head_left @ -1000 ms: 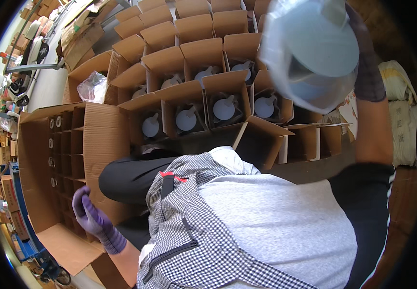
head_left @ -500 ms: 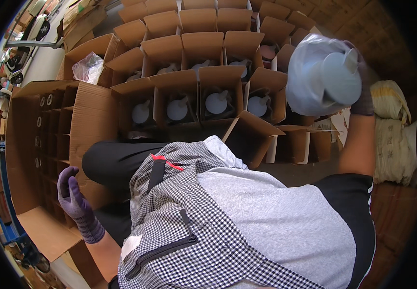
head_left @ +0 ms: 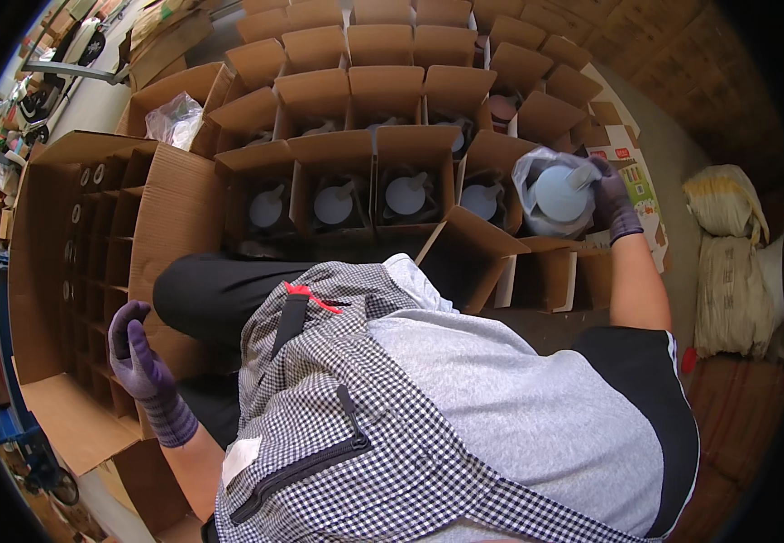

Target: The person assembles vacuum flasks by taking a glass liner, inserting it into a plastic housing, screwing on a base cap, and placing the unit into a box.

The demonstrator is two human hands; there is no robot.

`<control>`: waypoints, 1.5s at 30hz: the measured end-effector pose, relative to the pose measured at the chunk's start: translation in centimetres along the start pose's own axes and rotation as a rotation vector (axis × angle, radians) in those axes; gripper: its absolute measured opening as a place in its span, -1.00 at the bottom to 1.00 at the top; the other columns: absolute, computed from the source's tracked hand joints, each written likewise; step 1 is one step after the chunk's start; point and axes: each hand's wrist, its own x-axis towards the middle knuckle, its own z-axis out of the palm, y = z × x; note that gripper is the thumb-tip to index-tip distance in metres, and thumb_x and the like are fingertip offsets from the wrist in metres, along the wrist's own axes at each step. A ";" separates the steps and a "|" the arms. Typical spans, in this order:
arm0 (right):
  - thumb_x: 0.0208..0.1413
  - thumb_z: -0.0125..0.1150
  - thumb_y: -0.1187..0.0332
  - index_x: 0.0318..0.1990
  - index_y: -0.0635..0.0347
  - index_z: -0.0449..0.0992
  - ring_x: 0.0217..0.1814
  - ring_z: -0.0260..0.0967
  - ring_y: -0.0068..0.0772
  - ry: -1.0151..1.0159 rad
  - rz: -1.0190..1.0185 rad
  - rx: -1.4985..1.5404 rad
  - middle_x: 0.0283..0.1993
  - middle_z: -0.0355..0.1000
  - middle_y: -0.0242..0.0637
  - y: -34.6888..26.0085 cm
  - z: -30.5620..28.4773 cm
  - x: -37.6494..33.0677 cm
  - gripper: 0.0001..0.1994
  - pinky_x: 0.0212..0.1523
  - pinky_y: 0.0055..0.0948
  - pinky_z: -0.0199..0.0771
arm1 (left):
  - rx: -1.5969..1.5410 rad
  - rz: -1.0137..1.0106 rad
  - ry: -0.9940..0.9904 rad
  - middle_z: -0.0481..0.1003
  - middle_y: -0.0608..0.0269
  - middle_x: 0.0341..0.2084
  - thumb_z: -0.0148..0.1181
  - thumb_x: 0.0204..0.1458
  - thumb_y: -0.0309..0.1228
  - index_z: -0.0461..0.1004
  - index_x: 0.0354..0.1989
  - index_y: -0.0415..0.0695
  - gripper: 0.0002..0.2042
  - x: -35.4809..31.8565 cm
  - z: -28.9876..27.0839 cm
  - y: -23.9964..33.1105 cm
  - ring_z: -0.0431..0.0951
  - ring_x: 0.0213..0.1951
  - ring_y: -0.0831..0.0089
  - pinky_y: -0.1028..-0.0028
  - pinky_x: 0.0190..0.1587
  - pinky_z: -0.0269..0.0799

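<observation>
My right hand (head_left: 613, 194), in a purple knit glove, grips a pale blue jug (head_left: 559, 195) by its side. The jug has a round lid with a spout-like tab and is wrapped in a clear plastic bag. It hangs over the right end of the front row of open cartons (head_left: 415, 145). Similar pale blue jugs (head_left: 406, 195) stand inside several of those cartons. My gloved left hand (head_left: 144, 366) holds nothing; its fingers are apart and slightly curled. It hovers beside a large open carton (head_left: 179, 217) with a divided inside.
More open cartons (head_left: 378, 45) run in rows toward the back. A crumpled clear bag (head_left: 175, 119) lies in a carton at the back left. Stuffed woven sacks (head_left: 734, 294) are stacked at the right. Several small cartons (head_left: 541, 279) sit near my right knee.
My right hand has brought the bagged jug down and to the left, from high on the right to over the front row's end. My left hand has hardly moved.
</observation>
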 end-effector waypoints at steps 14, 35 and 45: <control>0.22 0.17 0.35 -0.05 0.18 0.62 0.01 0.49 -0.28 -0.368 -0.239 -0.711 -0.07 0.58 -0.20 -4.2 17.3 11.4 -0.78 0.05 -0.25 0.50 | 0.183 -0.008 0.316 0.65 0.13 -0.22 0.33 0.17 -0.41 0.67 -0.11 -0.15 -0.83 -4.7 0.0 -3.5 0.65 -0.10 0.29 0.38 0.02 0.52; -0.14 0.34 0.34 -0.27 0.17 0.66 -0.16 0.52 0.07 -1.051 -1.526 -1.008 -0.31 0.56 -0.09 -28.5 58.1 -8.8 -0.77 -0.05 -0.05 0.51 | 0.989 -1.960 1.139 0.22 -0.12 0.39 0.62 -0.27 0.04 0.25 0.42 0.01 0.01 -64.7 -14.7 -7.5 0.12 0.47 -0.09 0.09 0.52 0.07; 0.21 0.28 0.16 0.20 0.13 0.52 0.22 0.45 0.04 -2.211 -1.649 -0.303 0.18 0.49 -0.05 -25.0 69.2 -33.1 -0.55 0.27 -0.10 0.45 | 0.652 -1.314 1.676 0.50 -0.08 0.11 0.59 -0.26 -0.19 0.35 0.25 -0.22 -0.16 -57.2 -13.9 6.5 0.52 0.17 0.06 0.06 0.21 0.44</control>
